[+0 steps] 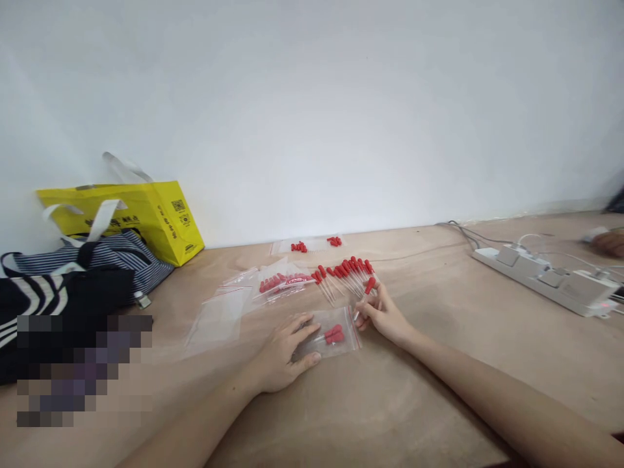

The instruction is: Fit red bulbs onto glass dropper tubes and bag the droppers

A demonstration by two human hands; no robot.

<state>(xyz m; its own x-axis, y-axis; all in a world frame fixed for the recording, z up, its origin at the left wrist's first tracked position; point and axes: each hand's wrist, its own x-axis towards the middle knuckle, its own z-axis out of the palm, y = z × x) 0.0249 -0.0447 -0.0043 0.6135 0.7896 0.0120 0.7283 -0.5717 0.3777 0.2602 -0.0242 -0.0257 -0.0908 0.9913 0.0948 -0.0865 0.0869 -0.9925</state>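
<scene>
A clear zip bag (319,348) lies flat on the table with a few red-bulbed droppers (335,335) inside. My left hand (287,348) rests on the bag's left end, fingers apart, the thumb along its lower edge. At the bag's right end, by its red zip line, my right hand (373,311) pinches a single dropper (370,284) with its red bulb up and its clear tube slanting down to the left. Just behind, a row of loose droppers (348,268) lies with bulbs pointing away. Whether the held dropper's tip is within the bag's mouth, I cannot tell.
Filled bags of droppers (280,284) and a flat clear bag (224,312) lie to the left. More bagged droppers (299,247) are by the wall. A yellow bag (178,221) and dark bags stand at left. At right are a power strip (541,279) and another person's hand (609,244).
</scene>
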